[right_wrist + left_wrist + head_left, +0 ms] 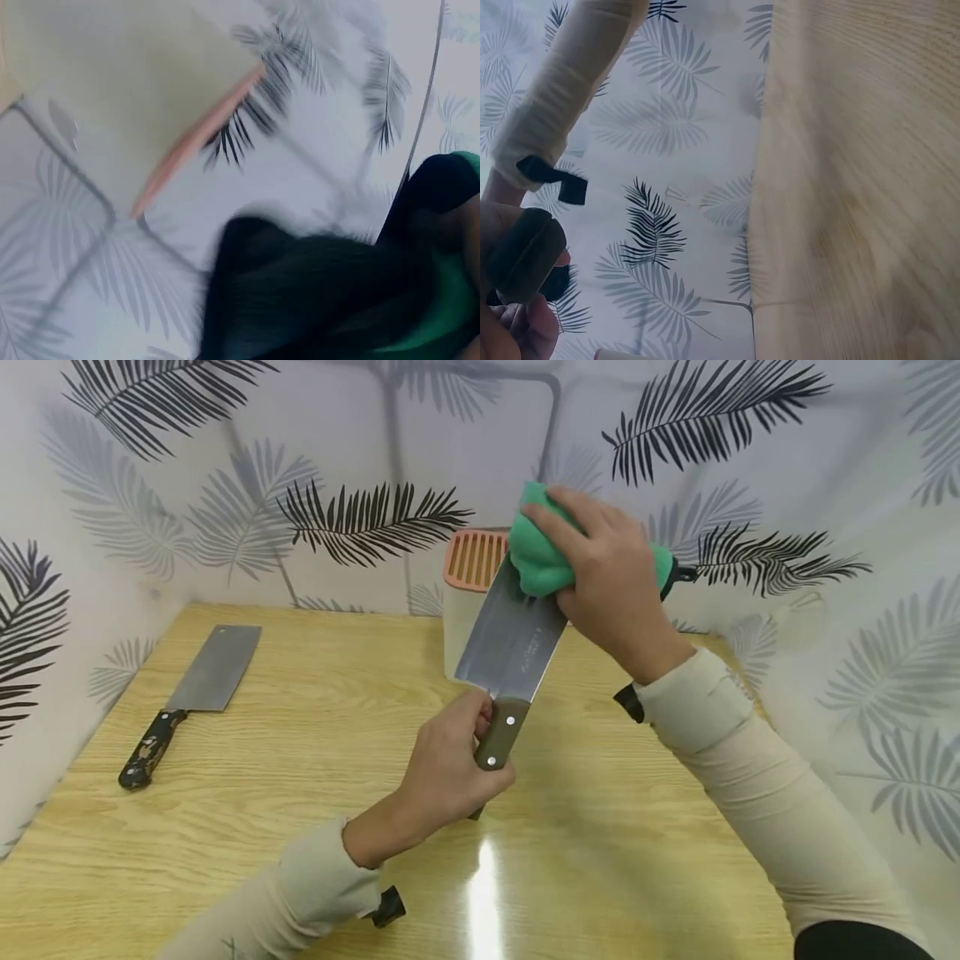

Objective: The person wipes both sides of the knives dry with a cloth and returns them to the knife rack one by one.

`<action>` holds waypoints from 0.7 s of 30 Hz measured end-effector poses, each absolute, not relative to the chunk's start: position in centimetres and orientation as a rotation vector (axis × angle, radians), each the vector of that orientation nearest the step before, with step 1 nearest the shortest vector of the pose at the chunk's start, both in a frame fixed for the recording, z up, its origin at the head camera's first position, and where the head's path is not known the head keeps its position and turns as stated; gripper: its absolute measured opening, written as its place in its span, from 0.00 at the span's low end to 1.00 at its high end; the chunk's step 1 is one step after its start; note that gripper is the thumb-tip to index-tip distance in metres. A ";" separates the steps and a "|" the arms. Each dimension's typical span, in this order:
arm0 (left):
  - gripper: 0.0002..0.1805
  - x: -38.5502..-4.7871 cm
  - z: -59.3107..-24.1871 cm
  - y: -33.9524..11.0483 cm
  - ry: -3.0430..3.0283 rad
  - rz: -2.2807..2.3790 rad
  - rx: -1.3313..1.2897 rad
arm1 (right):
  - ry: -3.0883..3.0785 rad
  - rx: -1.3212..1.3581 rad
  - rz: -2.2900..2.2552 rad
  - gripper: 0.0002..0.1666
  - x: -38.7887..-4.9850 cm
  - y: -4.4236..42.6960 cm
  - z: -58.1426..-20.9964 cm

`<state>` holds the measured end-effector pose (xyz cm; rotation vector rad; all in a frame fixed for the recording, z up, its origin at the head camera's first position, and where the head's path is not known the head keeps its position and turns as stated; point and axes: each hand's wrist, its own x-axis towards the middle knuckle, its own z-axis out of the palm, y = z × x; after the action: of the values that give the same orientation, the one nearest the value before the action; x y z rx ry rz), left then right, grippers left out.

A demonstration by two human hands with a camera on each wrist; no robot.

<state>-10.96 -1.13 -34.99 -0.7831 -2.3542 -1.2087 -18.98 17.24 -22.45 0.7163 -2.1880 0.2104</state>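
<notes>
My left hand grips the brown riveted handle of a cleaver, whose broad blade tilts up and away over the table. In the left wrist view the dark butt of the handle pokes out of the curled fingers. With my right hand I hold a bunched green cloth against the blade's far end, which it covers. A small dark piece sticks out beyond that hand. The right wrist view shows a blurred dark mass beside green cloth.
Another cleaver with a worn black handle lies on the wooden table at the left. Behind the held blade stands a white holder with an orange slotted top. Leaf-patterned sheeting surrounds the table's back and sides.
</notes>
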 end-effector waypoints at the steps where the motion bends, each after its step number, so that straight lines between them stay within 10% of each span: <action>1: 0.19 -11.1 -35.0 -1.2 -2.352 -1.218 -0.780 | -2.198 0.752 0.227 0.34 -18.8 17.2 -22.9; 21: 0.19 -13.4 -33.4 -2.6 -2.455 -1.610 -0.701 | -1.904 1.332 0.808 0.13 -12.5 17.6 -32.1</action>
<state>-13.36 -2.62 -33.38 -0.7015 -2.4550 -1.6097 -12.50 17.58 -32.11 1.3318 -1.9038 0.8076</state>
